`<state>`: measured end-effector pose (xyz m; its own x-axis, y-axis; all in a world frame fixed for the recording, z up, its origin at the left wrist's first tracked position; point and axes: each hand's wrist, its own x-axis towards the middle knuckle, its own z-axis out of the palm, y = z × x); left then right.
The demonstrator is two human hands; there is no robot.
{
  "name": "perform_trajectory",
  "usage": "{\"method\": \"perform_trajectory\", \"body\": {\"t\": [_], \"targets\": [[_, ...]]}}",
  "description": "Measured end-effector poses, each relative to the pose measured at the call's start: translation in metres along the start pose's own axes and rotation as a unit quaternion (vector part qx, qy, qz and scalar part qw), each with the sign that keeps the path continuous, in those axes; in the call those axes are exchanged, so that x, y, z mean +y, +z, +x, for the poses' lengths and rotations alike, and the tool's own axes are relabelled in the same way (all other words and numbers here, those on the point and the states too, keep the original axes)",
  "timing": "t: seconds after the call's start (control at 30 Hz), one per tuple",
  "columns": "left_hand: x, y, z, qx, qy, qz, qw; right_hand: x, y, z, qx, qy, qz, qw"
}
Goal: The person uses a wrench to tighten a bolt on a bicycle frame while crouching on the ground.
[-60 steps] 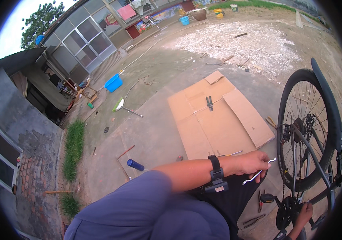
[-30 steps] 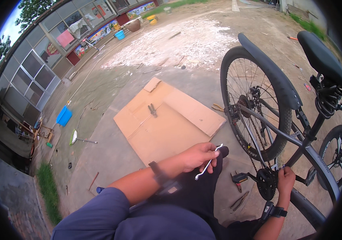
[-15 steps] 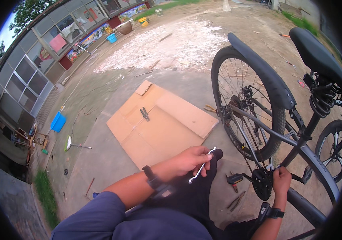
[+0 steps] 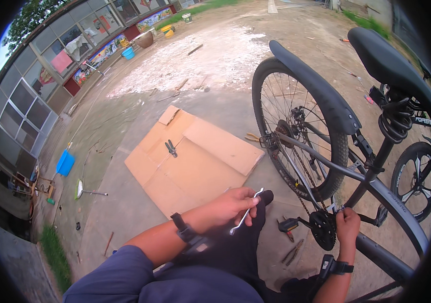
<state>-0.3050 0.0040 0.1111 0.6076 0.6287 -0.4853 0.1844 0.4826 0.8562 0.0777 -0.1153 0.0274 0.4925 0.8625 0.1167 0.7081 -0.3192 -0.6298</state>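
My left hand (image 4: 240, 204) grips a shiny double-ended wrench (image 4: 241, 220) with cranked ends, held slantwise over my dark-trousered leg. My right hand (image 4: 347, 224) reaches to a grey bicycle (image 4: 399, 202) on the right. Its fingers are pinched together at the frame, just behind the black chainring (image 4: 320, 230); what they pinch is too small and hidden to name. The chain runs from there to the rear wheel (image 4: 344, 161), which has a black mudguard (image 4: 316, 86) over it. A pedal (image 4: 288, 225) sticks out between my hands.
Flattened cardboard (image 4: 195, 171) lies on the ground, with dark-handled pliers (image 4: 171, 148) on it. More pliers (image 4: 292, 252) rest on the concrete below the pedal. A second bicycle's wheel (image 4: 417, 182) stands at far right. A blue dustpan (image 4: 65, 162) and a brush (image 4: 79, 189) are at left.
My view has turned slightly right, so the bicycle and cardboard appear a little further left. Both hands keep the same holds.
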Motion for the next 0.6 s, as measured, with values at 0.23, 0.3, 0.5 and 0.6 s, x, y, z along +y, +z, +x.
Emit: {"method": "perform_trajectory", "body": {"t": [0.23, 0.3, 0.5, 0.6], "targets": [[0.0083, 0.0017, -0.0046, 0.001, -0.022, 0.021, 1.0, -0.0079, -0.0034, -0.0013, 0.001, -0.003, -0.008, 1.0], [0.0036, 0.003, -0.0042, -0.003, -0.008, 0.008, 1.0, -0.003, -0.0013, -0.002, 0.01, -0.012, -0.021, 1.0], [0.006, 0.0048, -0.0039, 0.0, -0.01, 0.008, 1.0, -0.0053, -0.0035, -0.0006, -0.004, 0.0, -0.015, 1.0], [0.0034, 0.0041, -0.0023, -0.002, -0.007, 0.008, 1.0, -0.0044, -0.0021, -0.0009, -0.001, 0.001, -0.007, 1.0]]}}
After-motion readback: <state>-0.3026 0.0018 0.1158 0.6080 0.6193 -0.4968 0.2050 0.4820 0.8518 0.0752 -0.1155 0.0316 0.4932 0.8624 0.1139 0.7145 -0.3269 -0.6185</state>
